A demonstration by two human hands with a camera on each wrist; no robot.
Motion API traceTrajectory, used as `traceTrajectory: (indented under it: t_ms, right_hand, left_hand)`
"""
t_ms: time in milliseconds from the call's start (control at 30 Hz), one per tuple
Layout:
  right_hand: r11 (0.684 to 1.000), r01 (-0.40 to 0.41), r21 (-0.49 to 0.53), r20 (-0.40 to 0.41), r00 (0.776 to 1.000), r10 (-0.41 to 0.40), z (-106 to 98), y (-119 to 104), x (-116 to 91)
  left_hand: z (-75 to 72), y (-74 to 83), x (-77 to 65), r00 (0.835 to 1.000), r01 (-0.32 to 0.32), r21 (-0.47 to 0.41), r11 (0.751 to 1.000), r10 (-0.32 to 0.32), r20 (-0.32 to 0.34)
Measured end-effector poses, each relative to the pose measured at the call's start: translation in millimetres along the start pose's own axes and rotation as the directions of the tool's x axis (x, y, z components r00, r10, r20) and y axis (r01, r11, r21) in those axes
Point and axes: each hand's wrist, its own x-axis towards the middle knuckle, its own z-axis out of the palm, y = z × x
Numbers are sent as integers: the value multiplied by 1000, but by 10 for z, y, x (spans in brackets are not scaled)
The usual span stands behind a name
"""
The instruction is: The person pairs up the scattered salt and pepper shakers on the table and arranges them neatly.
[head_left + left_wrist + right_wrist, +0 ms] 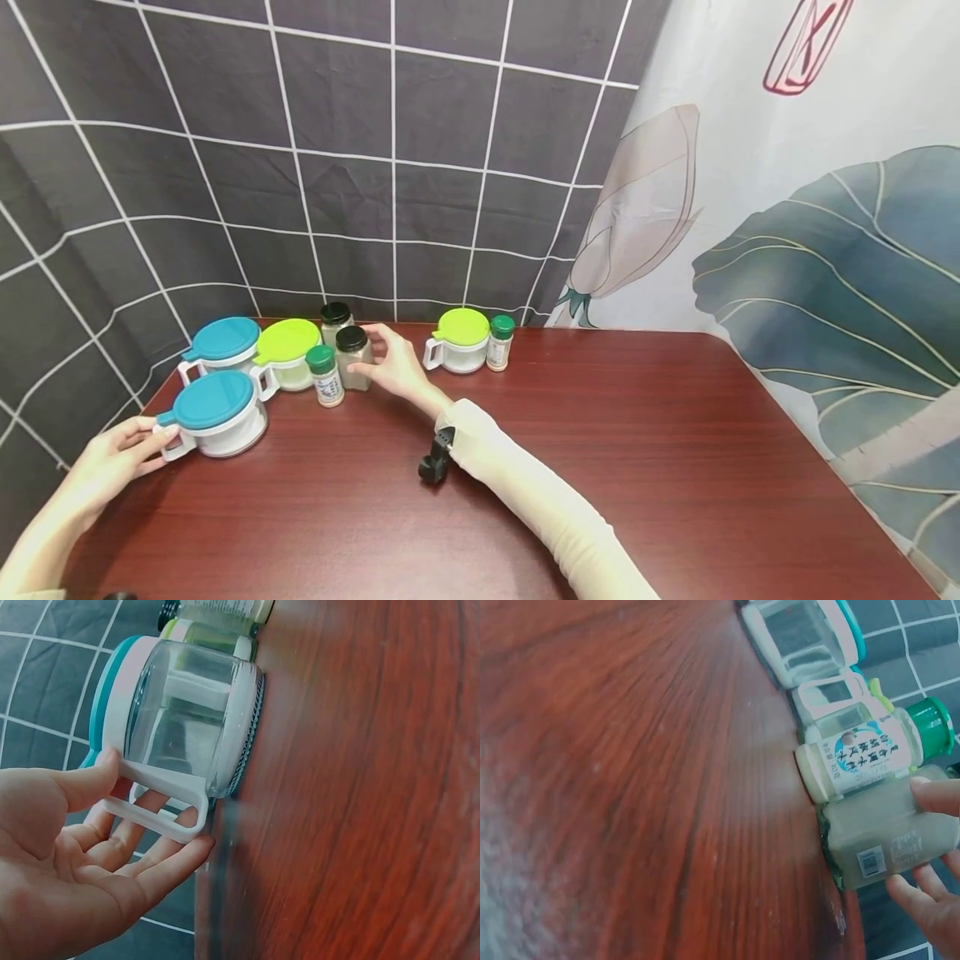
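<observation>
My left hand (108, 467) holds the white handle (161, 784) of a clear seasoning jar with a blue lid (213, 400), at the table's left. Thumb and fingers lie on either side of that handle in the left wrist view. Farther right, my right hand (399, 367) grips a squarish spice bottle with a black cap (354, 371), thumb in front and fingers behind. Its label with a barcode (871, 861) faces the right wrist camera. Touching or very near this bottle stands a small green-capped shaker (328, 387). Both held things stand upright on the table.
Behind stand another blue-lidded jar (225, 340), a lime-lidded jar (288, 343) and a second black-capped bottle (335, 315). Right of my right hand are another lime-lidded jar (462, 329) and green-capped shaker (500, 343). A grey checked cloth (337, 192) hangs behind the reddish-brown table (360, 517).
</observation>
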Motion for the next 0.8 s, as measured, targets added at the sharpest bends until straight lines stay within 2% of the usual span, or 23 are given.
traceTrajectory:
  t_ms: [100,333,600,800]
  right_hand:
    - [1000,11,-9,-21,1000,-12,3,13,-5]
    - [999,2,-52,-38,999,-4,28,22,-29]
    - [998,-8,-69,-65,998,3,33,-1,-39]
    - [994,-27,-103,-103,995,17,42,-11,-49]
  left_hand:
    - [11,2,13,1000,5,-2,1000,-5,-4]
    - [29,2,3,999,2,85,996,0,-33]
    - [92,21,-33,998,3,121,993,4,-62]
    - [148,62,-42,995,49,172,984,-33,-93]
